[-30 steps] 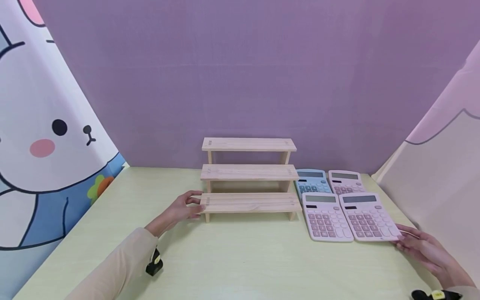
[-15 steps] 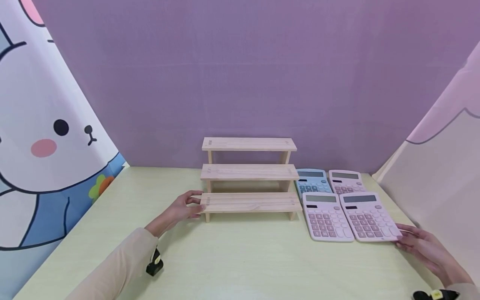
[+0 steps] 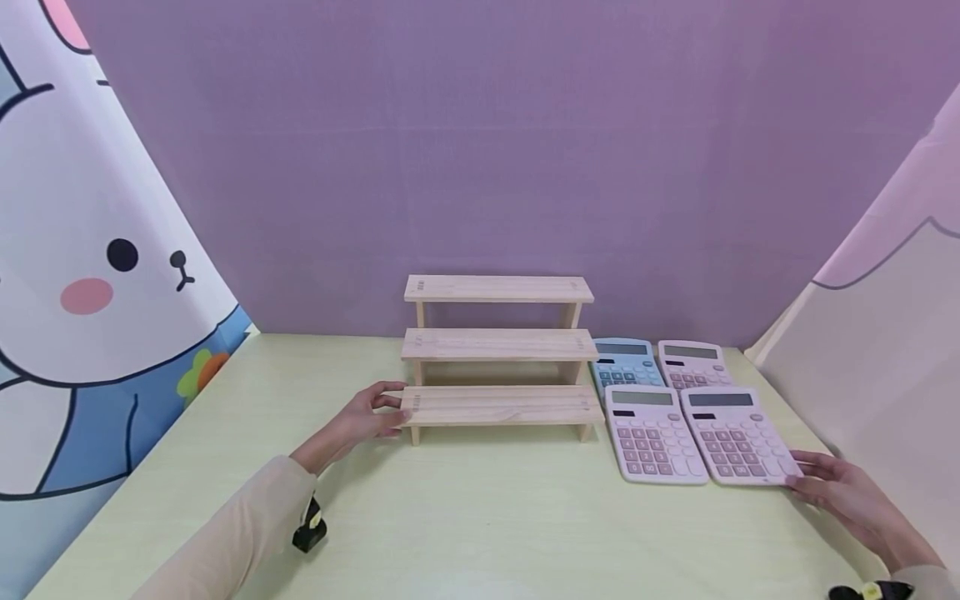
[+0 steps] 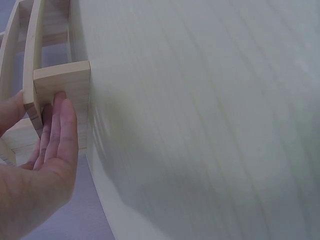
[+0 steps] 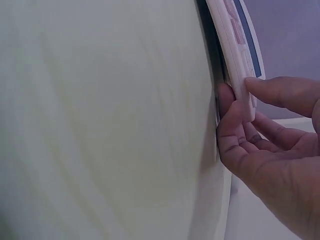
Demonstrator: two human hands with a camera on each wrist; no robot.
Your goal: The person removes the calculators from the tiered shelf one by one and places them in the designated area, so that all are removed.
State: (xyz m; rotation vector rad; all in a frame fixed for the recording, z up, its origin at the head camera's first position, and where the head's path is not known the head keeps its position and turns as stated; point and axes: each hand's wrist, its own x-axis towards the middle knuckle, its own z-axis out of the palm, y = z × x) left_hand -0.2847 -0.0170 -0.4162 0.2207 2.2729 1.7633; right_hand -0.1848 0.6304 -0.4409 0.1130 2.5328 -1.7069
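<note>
A three-step wooden display stand stands in the middle of the table against the back wall. My left hand grips the left end of its lowest step. In the left wrist view the thumb lies on top of the board and the fingers reach under it along the end leg. To the right, my right hand pinches the lower right corner of the front right pink calculator. In the right wrist view the thumb is on the face of that calculator, with fingertips beneath its edge.
Left of the held calculator lies another pink one, the front left calculator. Behind them are a blue calculator and a further pink calculator, both partly covered. Purple cloth hangs at the back, printed cloth at the left.
The right thumb has shifted slightly onto the calculator's corner, and the top of that calculator has dropped a little. The left hand and the stand have not moved.
</note>
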